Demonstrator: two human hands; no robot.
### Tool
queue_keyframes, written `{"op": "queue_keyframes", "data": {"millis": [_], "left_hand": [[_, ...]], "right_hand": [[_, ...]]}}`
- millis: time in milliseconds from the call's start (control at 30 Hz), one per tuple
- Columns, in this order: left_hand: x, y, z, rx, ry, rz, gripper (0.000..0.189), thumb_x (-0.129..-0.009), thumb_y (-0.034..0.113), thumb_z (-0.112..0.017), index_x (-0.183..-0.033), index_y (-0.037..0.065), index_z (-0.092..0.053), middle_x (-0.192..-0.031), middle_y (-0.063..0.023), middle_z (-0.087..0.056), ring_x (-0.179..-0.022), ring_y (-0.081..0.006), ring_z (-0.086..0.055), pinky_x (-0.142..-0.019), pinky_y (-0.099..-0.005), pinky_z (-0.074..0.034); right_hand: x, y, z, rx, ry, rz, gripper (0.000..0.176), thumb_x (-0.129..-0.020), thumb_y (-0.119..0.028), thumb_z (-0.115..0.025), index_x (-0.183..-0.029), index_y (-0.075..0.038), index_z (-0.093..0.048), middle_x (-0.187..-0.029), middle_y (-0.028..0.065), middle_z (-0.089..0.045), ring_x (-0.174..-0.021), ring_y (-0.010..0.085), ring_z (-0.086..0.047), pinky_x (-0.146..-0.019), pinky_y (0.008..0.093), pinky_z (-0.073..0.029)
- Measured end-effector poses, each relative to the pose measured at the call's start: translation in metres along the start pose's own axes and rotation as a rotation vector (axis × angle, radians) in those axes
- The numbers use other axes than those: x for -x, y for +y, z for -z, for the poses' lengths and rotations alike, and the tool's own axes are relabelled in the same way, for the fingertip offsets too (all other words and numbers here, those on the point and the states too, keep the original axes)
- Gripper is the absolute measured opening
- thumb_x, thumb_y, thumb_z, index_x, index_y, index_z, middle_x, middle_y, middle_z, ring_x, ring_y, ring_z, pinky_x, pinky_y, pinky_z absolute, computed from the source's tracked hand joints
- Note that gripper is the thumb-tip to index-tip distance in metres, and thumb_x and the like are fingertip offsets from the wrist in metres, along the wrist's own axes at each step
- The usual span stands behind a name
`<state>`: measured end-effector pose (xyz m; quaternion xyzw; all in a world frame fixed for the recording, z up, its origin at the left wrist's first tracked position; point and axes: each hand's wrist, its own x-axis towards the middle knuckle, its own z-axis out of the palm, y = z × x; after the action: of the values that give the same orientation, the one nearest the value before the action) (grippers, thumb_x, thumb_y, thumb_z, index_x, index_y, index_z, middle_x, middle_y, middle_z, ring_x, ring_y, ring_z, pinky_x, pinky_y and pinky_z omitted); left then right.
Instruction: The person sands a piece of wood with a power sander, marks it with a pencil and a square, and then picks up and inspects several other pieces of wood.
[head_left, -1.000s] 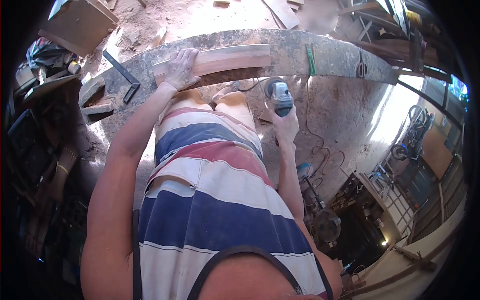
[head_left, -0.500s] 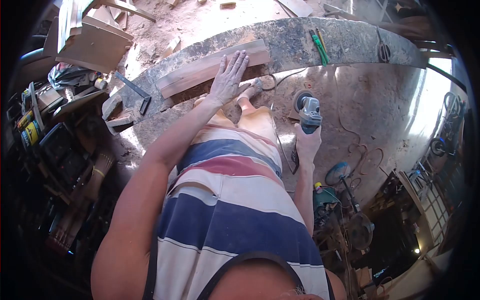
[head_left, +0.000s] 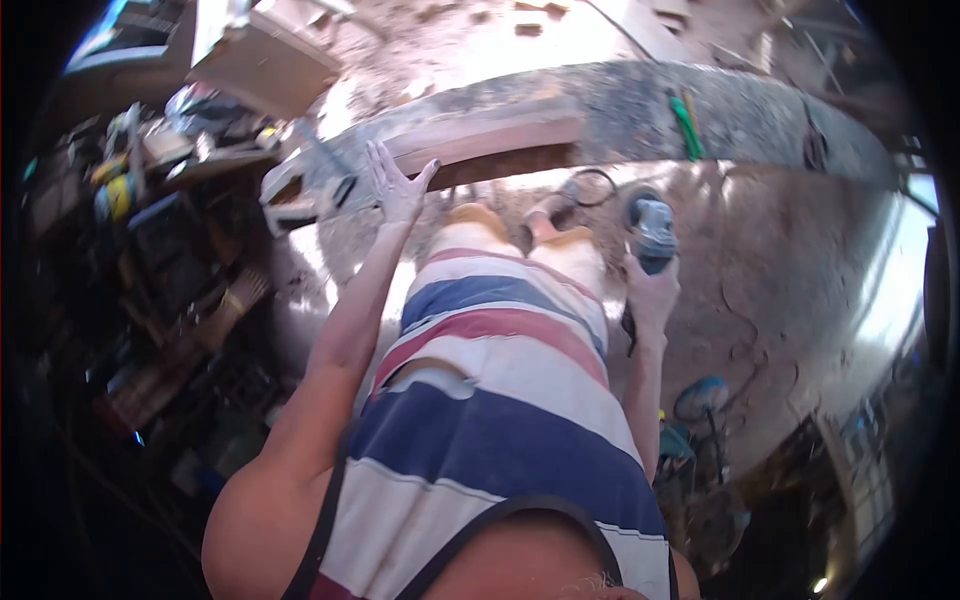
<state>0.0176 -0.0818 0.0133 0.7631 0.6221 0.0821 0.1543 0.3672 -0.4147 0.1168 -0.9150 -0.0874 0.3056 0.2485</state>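
Observation:
My right hand [head_left: 652, 288] is wrapped round the body of a grey angle grinder [head_left: 656, 232] with a round disc at its head. The grinder is held upright, to the right of my legs and off the bench. A pale wooden board [head_left: 490, 136] lies lengthwise on the worn bench [head_left: 625, 105]. Right at the board's left end is my left hand [head_left: 402, 192], its fingers spread and nothing in them. The view is smeared by motion.
On the bench's right part lie a green-handled tool [head_left: 686, 128] and a dark scissor-like tool [head_left: 813, 142]. A dark try square [head_left: 335, 175] rests at its left end. Cluttered shelves stand left, a fan [head_left: 702, 398] low right. A cord runs along the floor.
My left hand has lifted from the middle of the board and gone left to its end, fingers spreading. The whole view has shifted, and the grinder stays in my right hand.

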Motion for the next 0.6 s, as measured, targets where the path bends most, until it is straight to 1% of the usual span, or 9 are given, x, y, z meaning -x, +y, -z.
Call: {"op": "queue_keyframes", "data": {"millis": [33,133,233,300,333,367,400,467,600], "left_hand": [[0.003,-0.027,-0.013,0.110,0.121,0.206,0.122,-0.084,0.064,-0.093,-0.173,-0.001,-0.038,-0.174,-0.0303,-0.042,-0.165,-0.0374,-0.038,-0.134,-0.0478,-0.034],[-0.005,-0.059,-0.006,0.791,-0.195,0.441,0.098,-0.093,0.034,-0.096,-0.167,-0.006,-0.045,-0.157,-0.0229,-0.064,-0.143,-0.0276,-0.064,-0.121,-0.0382,-0.051],[-0.003,-0.072,-0.023,1.015,-0.016,0.450,0.082,-0.092,0.016,-0.096,-0.159,-0.005,-0.056,-0.141,-0.0142,-0.076,-0.123,-0.0193,-0.074,-0.109,-0.0321,-0.058],[0.000,-0.078,-0.026,1.042,0.036,0.440,0.075,-0.093,0.014,-0.095,-0.156,-0.004,-0.060,-0.142,-0.0148,-0.076,-0.124,-0.0193,-0.073,-0.109,-0.0328,-0.058],[-0.001,-0.083,-0.030,1.054,0.058,0.431,0.071,-0.093,0.013,-0.094,-0.155,-0.004,-0.062,-0.143,-0.0151,-0.075,-0.124,-0.0192,-0.073,-0.110,-0.0332,-0.058],[-0.002,-0.087,-0.035,1.029,0.084,0.457,0.063,-0.093,0.013,-0.093,-0.149,-0.004,-0.068,-0.138,-0.0146,-0.079,-0.120,-0.0189,-0.076,-0.106,-0.0323,-0.059],[-0.002,-0.088,-0.035,1.061,0.088,0.488,0.062,-0.094,0.013,-0.093,-0.149,-0.004,-0.068,-0.138,-0.0147,-0.079,-0.119,-0.0188,-0.076,-0.106,-0.0321,-0.059],[-0.004,-0.089,-0.036,1.124,0.092,0.550,0.061,-0.095,0.012,-0.092,-0.148,-0.004,-0.068,-0.137,-0.0149,-0.080,-0.119,-0.0185,-0.076,-0.106,-0.0319,-0.059],[-0.004,-0.088,-0.020,1.099,0.027,0.517,0.057,-0.098,0.013,-0.089,-0.148,-0.005,-0.069,-0.134,-0.0141,-0.080,-0.120,-0.0183,-0.076,-0.109,-0.0320,-0.059]], "right_hand": [[-0.003,0.005,-0.001,-0.049,-0.015,0.026,0.060,-0.087,-0.035,-0.090,-0.130,0.001,-0.068,-0.111,0.0247,-0.081,-0.104,0.0402,-0.080,-0.094,0.0496,-0.060],[-0.011,0.013,0.004,-0.090,-0.026,0.112,0.059,-0.089,-0.030,-0.090,-0.135,0.001,-0.069,-0.114,0.0197,-0.081,-0.104,0.0310,-0.078,-0.097,0.0443,-0.059],[-0.012,0.010,0.012,-0.038,-0.026,0.152,0.060,-0.090,-0.028,-0.089,-0.139,0.001,-0.068,-0.116,0.0172,-0.081,-0.104,0.0264,-0.076,-0.098,0.0420,-0.058],[-0.015,0.009,0.017,-0.021,-0.051,0.197,0.061,-0.090,-0.027,-0.089,-0.139,0.002,-0.068,-0.117,0.0180,-0.081,-0.104,0.0271,-0.077,-0.098,0.0420,-0.058],[-0.014,0.003,0.018,-0.002,-0.053,0.201,0.057,-0.091,-0.025,-0.088,-0.138,0.001,-0.069,-0.116,0.0158,-0.080,-0.103,0.0250,-0.075,-0.097,0.0404,-0.058],[-0.013,-0.003,0.018,0.015,-0.052,0.204,0.053,-0.092,-0.023,-0.088,-0.136,0.000,-0.070,-0.116,0.0136,-0.080,-0.102,0.0228,-0.074,-0.096,0.0388,-0.057],[-0.010,-0.010,0.018,0.032,-0.049,0.204,0.050,-0.092,-0.021,-0.087,-0.134,0.000,-0.071,-0.115,0.0114,-0.079,-0.101,0.0206,-0.073,-0.095,0.0372,-0.057],[-0.012,-0.017,0.014,0.070,-0.070,0.231,0.051,-0.092,-0.021,-0.087,-0.136,0.000,-0.071,-0.115,0.0121,-0.080,-0.102,0.0215,-0.074,-0.095,0.0382,-0.057],[0.001,-0.053,-0.009,0.106,-0.108,0.297,0.052,-0.092,-0.021,-0.087,-0.138,-0.001,-0.070,-0.117,0.0158,-0.081,-0.105,0.0243,-0.077,-0.096,0.0409,-0.059]]}}
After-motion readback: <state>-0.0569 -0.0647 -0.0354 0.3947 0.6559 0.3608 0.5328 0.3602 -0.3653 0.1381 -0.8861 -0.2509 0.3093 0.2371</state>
